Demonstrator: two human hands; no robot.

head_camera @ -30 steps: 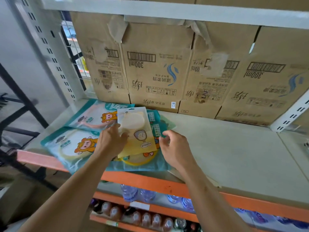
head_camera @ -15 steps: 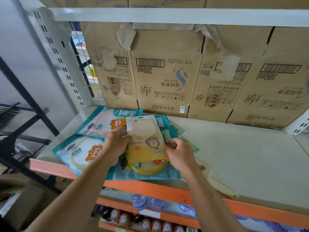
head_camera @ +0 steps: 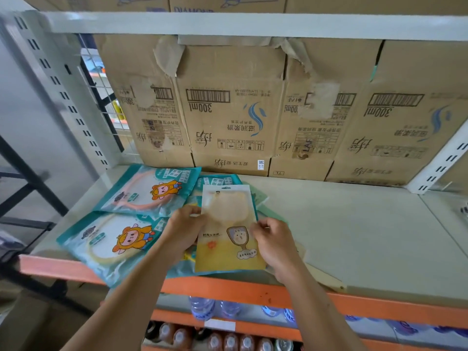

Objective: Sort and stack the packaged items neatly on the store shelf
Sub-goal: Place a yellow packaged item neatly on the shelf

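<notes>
pinching the yellow mirror packet point(head_camera: 228, 252) edgewise, left hand point(head_camera: 184, 230) and right hand point(head_camera: 276, 245) risk it sliding off slick teal packets point(head_camera: 109, 239).

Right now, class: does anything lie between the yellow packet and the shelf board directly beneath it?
Yes: teal packets lie under the yellow packet, which the left hand and right hand pinch by its edges.

There is one yellow packet point(head_camera: 228, 231). There are two hands, a left hand point(head_camera: 184, 230) and a right hand point(head_camera: 276, 245). At least three teal packets point(head_camera: 152, 192) show: two lie side by side on the left and one lies under the yellow packet. Any deeper ones are hidden. Four box faces point(head_camera: 228, 115) line the back. The bottles point(head_camera: 202, 307) below are partly hidden, so they cannot be counted.
</notes>
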